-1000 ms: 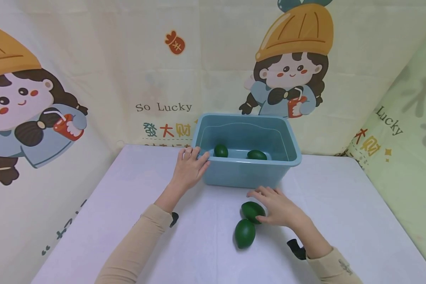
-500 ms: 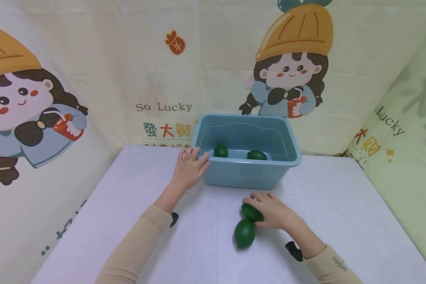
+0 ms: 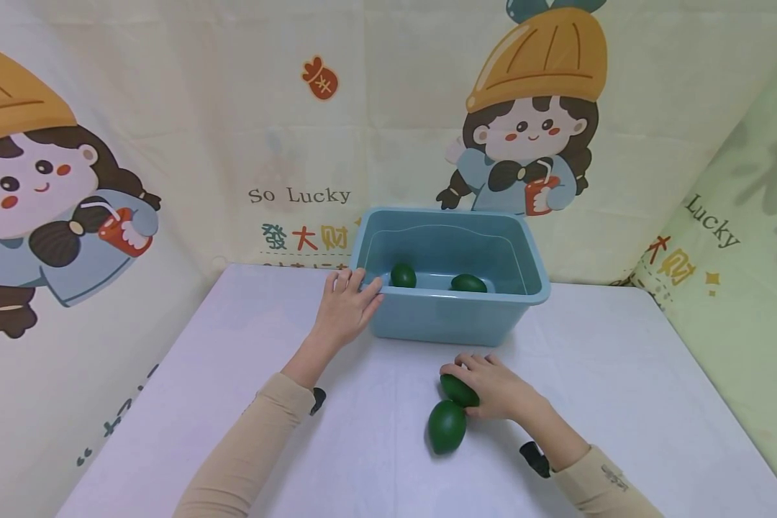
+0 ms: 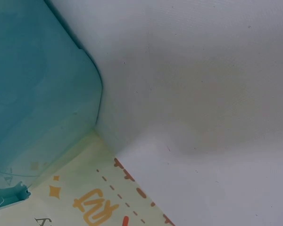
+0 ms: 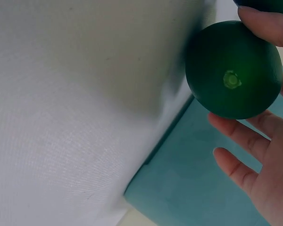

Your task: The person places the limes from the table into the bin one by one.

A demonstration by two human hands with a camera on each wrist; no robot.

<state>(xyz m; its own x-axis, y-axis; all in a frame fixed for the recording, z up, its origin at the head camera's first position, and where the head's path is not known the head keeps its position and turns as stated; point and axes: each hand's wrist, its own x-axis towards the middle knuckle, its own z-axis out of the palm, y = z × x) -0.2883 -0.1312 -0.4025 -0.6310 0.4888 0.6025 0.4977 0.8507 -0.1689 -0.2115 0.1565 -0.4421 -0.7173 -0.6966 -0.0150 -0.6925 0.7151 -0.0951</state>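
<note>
My right hand (image 3: 500, 388) pinches a dark green avocado (image 3: 458, 391), thumb on the near side and fingers on the far side. In the right wrist view that avocado (image 5: 233, 70) shows its round stem end, with the little finger held off it. Touching its near side in the head view, a second avocado (image 3: 447, 426) lies on the white table. My left hand (image 3: 344, 308) rests at the front left corner of a blue plastic tub (image 3: 447, 316), fingers fairly straight. The left wrist view shows the tub's side (image 4: 42, 84) but no hand.
Inside the tub lie two more avocados, one at the left (image 3: 403, 275) and one nearer the middle (image 3: 469, 283). A printed cloth backdrop (image 3: 401, 108) stands right behind the tub. The white table (image 3: 337, 460) spreads out in front.
My right hand has come down and back a little, and its fingers have closed round the farther avocado on the table. The left hand and the tub stay put.
</note>
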